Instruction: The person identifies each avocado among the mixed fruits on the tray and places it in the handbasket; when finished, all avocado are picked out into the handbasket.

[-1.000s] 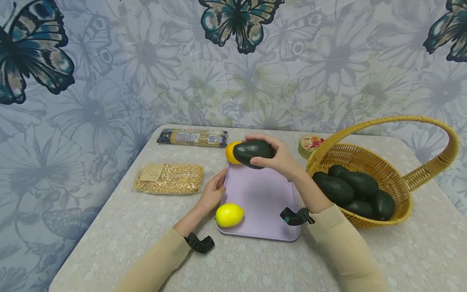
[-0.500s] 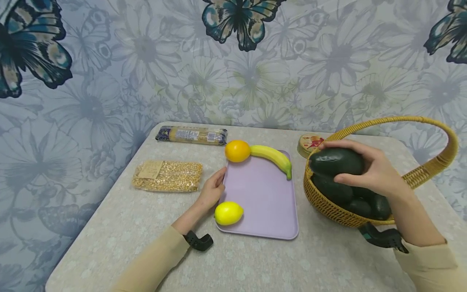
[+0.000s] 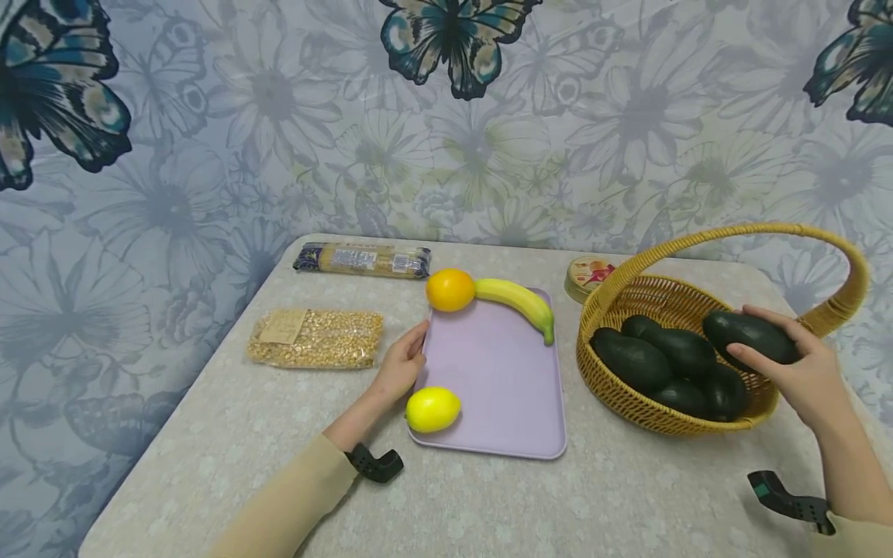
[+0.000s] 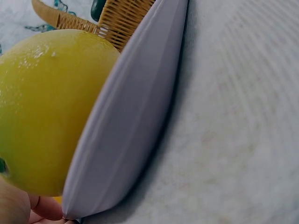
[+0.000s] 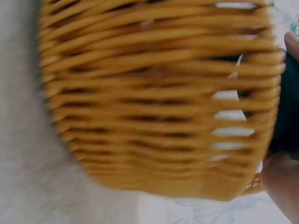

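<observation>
My right hand holds a dark green avocado over the right side of a wicker basket. Several more avocados lie inside it. In the right wrist view the basket's woven wall fills most of the picture, with the held avocado partly visible at right. My left hand grips the left edge of a lilac tray. On this tray, a lemon sits at the near left corner, an orange at the far left, and a banana along the far edge.
A bag of yellow kernels lies left of the tray. Behind it is a long clear package with blue ends. A round tin stands behind the basket, whose tall handle arches above it.
My right hand has carried the avocado from above the tray's far edge, across the basket, to its right side. That uncovered the banana. My left hand stays at the tray.
</observation>
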`<action>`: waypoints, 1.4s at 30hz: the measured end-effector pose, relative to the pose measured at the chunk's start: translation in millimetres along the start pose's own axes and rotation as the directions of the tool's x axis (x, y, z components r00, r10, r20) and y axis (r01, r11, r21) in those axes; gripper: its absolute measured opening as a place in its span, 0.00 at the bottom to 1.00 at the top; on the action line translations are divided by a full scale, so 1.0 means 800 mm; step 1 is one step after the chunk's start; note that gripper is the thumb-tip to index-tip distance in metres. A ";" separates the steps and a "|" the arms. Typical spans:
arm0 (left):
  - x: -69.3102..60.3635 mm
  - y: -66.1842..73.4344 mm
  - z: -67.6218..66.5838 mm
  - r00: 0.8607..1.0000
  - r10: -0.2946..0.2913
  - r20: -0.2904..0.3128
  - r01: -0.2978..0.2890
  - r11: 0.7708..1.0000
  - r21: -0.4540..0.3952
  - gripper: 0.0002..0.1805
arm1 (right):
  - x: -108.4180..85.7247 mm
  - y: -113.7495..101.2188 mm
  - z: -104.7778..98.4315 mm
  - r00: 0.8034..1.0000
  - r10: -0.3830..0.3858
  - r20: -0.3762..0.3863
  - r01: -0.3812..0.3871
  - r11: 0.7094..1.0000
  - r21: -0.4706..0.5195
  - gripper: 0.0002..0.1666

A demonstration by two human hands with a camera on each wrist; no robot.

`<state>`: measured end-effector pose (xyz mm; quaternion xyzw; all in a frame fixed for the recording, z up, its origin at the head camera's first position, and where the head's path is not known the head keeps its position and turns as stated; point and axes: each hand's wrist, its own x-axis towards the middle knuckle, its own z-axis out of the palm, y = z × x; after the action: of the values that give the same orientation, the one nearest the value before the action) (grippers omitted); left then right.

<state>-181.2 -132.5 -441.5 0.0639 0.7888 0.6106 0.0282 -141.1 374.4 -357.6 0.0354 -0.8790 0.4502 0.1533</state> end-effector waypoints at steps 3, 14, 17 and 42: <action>-0.005 0.011 -0.001 1.000 -0.011 0.012 0.011 1.000 -0.004 0.31 | -0.003 0.011 0.002 0.999 0.034 -0.004 -0.034 0.999 -0.031 0.38; -0.011 0.027 0.001 1.000 -0.019 0.022 0.020 0.999 -0.027 0.31 | -0.004 0.023 0.000 0.986 0.104 0.132 -0.084 0.985 -0.151 0.42; -0.004 0.010 0.001 1.000 -0.019 0.022 0.020 0.999 -0.047 0.31 | -0.002 0.020 -0.001 0.977 0.131 0.171 -0.100 0.979 -0.179 0.43; -0.011 0.026 0.000 1.000 -0.004 0.022 0.004 1.000 -0.005 0.31 | 0.062 0.026 0.025 0.888 0.222 0.403 -0.102 0.949 -0.298 0.52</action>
<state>-171.3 -128.9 -421.7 0.0689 0.7872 0.6116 0.0385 -196.9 373.9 -369.8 0.0391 -0.9435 0.3190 -0.0803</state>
